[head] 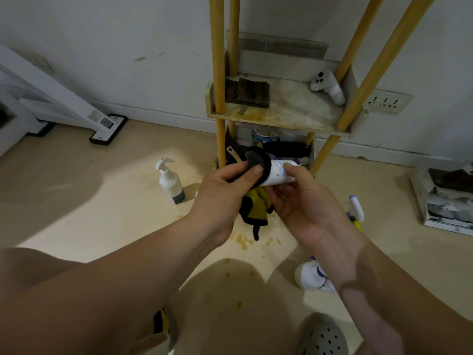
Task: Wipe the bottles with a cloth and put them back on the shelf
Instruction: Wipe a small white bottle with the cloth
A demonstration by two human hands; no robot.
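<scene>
At frame centre, the left hand [225,193] is pinching a black-and-yellow cloth [256,208] over one end of a white bottle [279,172], thumb pressing on top. The right hand [304,203] is curling its fingers round the bottle's body, holding it sideways in front of the shelf [281,114].

To wipe it well, the right hand should probably be turning the bottle while the cloth is rubbing all round it.

Counting bottles:
- one being held;
- one pump bottle [171,184] standing centre left;
- one spray bottle [356,208] at right;
- one white container [308,275] at lower right, perhaps two, since the arm is hiding part.

One cloth is in use.

Shelf [289,108] bears folded cloth [252,92] and controller [329,87]; floor [102,201] holds pump bottle [170,184].
</scene>
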